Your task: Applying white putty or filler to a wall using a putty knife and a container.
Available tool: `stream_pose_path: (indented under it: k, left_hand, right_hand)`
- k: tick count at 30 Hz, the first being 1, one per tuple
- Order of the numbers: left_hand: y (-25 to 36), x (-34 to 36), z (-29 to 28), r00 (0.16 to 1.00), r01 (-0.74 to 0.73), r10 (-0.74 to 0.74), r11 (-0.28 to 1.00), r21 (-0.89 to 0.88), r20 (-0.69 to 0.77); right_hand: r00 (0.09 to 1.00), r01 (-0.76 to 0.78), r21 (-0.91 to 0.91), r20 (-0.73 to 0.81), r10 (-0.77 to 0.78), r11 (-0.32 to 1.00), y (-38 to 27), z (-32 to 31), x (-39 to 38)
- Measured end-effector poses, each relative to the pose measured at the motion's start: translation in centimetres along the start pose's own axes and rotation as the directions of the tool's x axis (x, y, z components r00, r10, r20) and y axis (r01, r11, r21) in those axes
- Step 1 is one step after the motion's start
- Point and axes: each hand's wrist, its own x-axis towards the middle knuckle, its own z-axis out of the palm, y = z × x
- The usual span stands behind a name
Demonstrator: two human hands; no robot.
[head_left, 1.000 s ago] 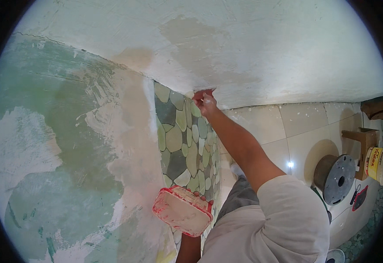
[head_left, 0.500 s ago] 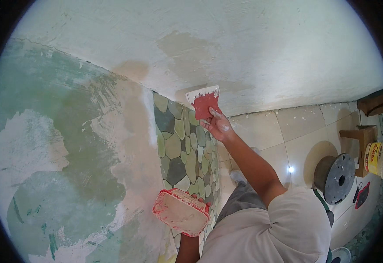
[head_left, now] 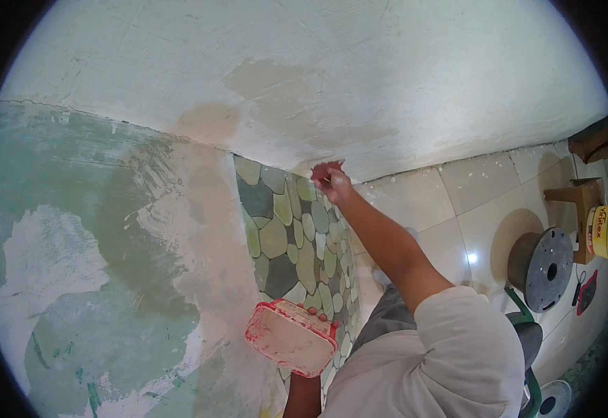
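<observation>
In my right hand (head_left: 333,188) is a red putty spreader (head_left: 327,169), its blade edge against the lower part of the pale wall (head_left: 422,76), near the wall's bottom edge. The fingers are closed round the spreader. Below and to the left, my left hand (head_left: 323,318) grips the far side of a red-rimmed plastic tub (head_left: 291,338); only its fingertips show over the rim. Off-white paste coats the tub's inside and smears its edge. A damp, beige patch (head_left: 269,87) of filler marks the wall above the spreader.
A green wall with whitish patches (head_left: 109,279) stands at left, beside a strip of stone-pattern tile (head_left: 283,237). On the tiled floor (head_left: 485,181) at right are a large grey spool (head_left: 544,270), a wooden stool (head_left: 575,202), a yellow bucket (head_left: 600,231) and a green-framed chair (head_left: 525,334).
My right hand has moved down with the spreader, which has turned and shows less of its face. The left hand still holds the tub. The view has shifted slightly.
</observation>
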Motion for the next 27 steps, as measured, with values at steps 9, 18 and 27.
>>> stream_pose_path:
  k: [9,18,27]
  left_hand:
    - [0.3,-1.0,-1.2,0.999,-0.032,0.03,0.997,-0.069,-0.031]
    - [0.0,0.3,-1.1,1.0,0.002,-0.002,0.998,-0.069,-0.002]
    - [-0.3,0.3,0.5,0.996,-0.017,0.02,0.999,0.038,-0.087]
  right_hand:
    - [0.98,0.186,-0.118,0.098,-0.175,0.975,0.6,8.5,-4.6]
    - [0.995,0.053,-0.143,-0.079,-0.065,0.988,1.2,-0.4,-0.5]
    - [0.987,0.158,-0.3,0.085,-0.138,0.941,-1.9,7.0,-3.0]
